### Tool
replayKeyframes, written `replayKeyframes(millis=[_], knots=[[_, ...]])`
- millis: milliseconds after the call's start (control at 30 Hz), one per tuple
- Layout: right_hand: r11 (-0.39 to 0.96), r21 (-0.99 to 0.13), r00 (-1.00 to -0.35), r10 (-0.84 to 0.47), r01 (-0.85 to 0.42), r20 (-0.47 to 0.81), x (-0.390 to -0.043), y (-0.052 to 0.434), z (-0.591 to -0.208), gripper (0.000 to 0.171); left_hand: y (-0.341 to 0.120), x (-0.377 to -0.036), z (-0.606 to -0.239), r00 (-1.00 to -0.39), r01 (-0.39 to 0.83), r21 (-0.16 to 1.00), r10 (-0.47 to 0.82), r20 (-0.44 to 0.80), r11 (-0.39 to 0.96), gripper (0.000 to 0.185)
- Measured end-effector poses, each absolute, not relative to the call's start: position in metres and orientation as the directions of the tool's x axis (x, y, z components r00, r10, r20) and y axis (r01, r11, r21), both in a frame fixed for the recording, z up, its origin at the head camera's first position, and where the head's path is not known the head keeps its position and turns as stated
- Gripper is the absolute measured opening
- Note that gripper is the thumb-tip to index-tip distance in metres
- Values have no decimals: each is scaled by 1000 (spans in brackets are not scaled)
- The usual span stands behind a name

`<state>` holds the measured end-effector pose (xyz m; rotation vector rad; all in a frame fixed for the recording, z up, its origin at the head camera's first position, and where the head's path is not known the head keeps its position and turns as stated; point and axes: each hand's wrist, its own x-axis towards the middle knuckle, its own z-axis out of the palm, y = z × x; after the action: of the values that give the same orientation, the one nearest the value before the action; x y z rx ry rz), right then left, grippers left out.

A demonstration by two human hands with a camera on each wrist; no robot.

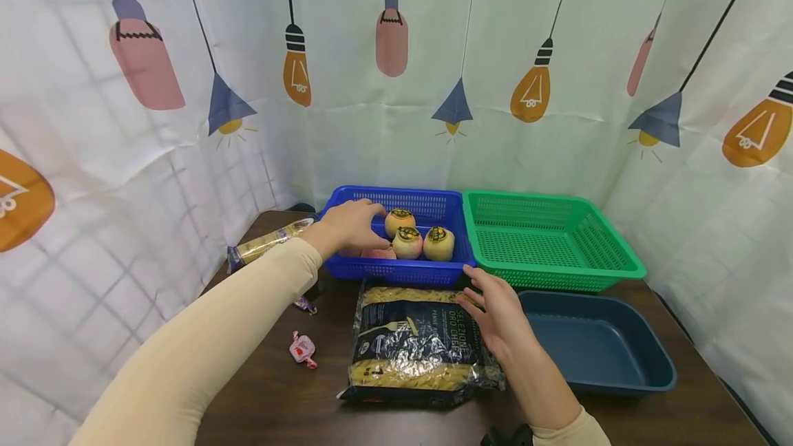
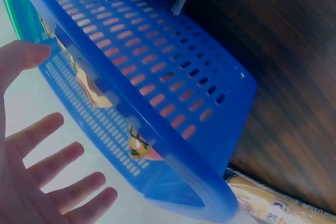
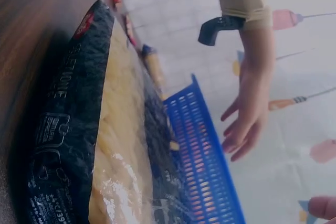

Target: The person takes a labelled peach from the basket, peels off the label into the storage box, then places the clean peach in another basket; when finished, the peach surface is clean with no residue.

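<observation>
On a dark wooden table (image 1: 279, 398), lightbulb-print curtain (image 1: 384, 122) behind, perhaps fabric

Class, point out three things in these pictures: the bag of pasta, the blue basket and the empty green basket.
bag of pasta (image 1: 416, 346), head view, on the middle of its dark front.
blue basket (image 1: 396, 271), head view, on its near wall.
green basket (image 1: 526, 246), head view, on its bare mesh floor.

Plastic, foil and dark wood under my hands

My blue basket (image 1: 396, 270) and green basket (image 1: 551, 274) are perforated plastic; the pasta bag (image 1: 415, 349) is glossy crinkled film; the table (image 1: 272, 398) is dark matt wood.
</observation>
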<state>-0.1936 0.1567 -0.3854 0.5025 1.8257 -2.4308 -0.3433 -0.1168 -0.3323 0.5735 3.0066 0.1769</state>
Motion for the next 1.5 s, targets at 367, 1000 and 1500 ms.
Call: replayKeyframes(millis=[367, 1000, 1500], knots=[[-379, -888, -932, 145, 258, -333, -226, 149, -396, 81, -139, -378, -337, -883, 345, 296, 415, -219, 891, 68], [-360, -909, -909, 269, 211, -318, -250, 138, -406, 80, -151, -411, -356, -820, 345, 309, 445, -361, 886, 49], [-388, -903, -884, 336, 185, -326, -252, 135, -411, 78, -151, -403, -361, -827, 401, 241, 463, -320, 884, 44]])
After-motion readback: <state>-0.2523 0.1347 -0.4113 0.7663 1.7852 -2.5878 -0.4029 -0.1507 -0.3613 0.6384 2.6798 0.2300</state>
